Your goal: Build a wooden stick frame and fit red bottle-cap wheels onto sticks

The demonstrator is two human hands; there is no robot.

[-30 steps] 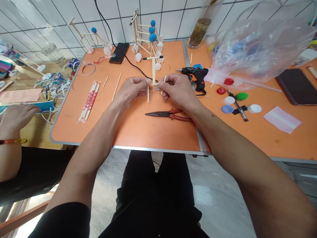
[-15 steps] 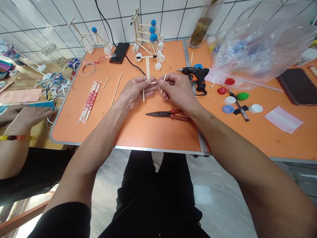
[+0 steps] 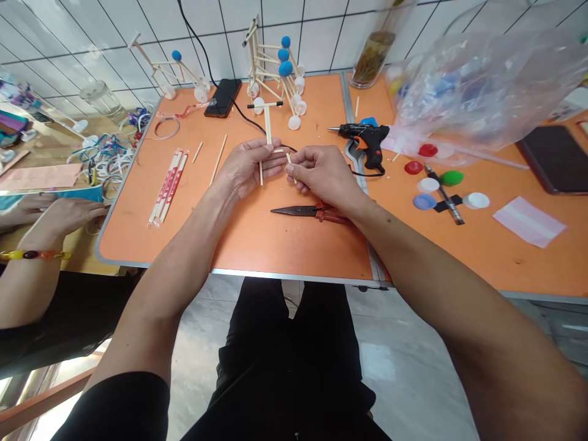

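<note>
My left hand (image 3: pixel 252 164) grips a frame of joined wooden sticks (image 3: pixel 268 127), its thumb pressed on them and its other fingers stretched out beneath. A crossbar with black ends tops the frame, and a short stick juts from it toward the right. Between thumb and fingertips, my right hand (image 3: pixel 316 171) pinches a short wooden stick (image 3: pixel 291 164), apart from the frame. Just below my right hand lie long-nose pliers (image 3: pixel 298 211) with red handles. A black glue gun (image 3: pixel 365 142) rests on its side to the right.
Stick models with blue balls (image 3: pixel 285 67) stand at the back near a phone (image 3: pixel 223 98). Wrapped chopsticks (image 3: pixel 168 187) and loose sticks lie left. Bottle caps (image 3: pixel 428 185), a plastic bag (image 3: pixel 487 92) and another phone (image 3: pixel 555 160) are right. Another person's hand (image 3: pixel 68 214) is at far left.
My right hand has drawn slightly down and away from the frame, and its stick has tilted the other way. The frame in my left hand has shifted a little left.
</note>
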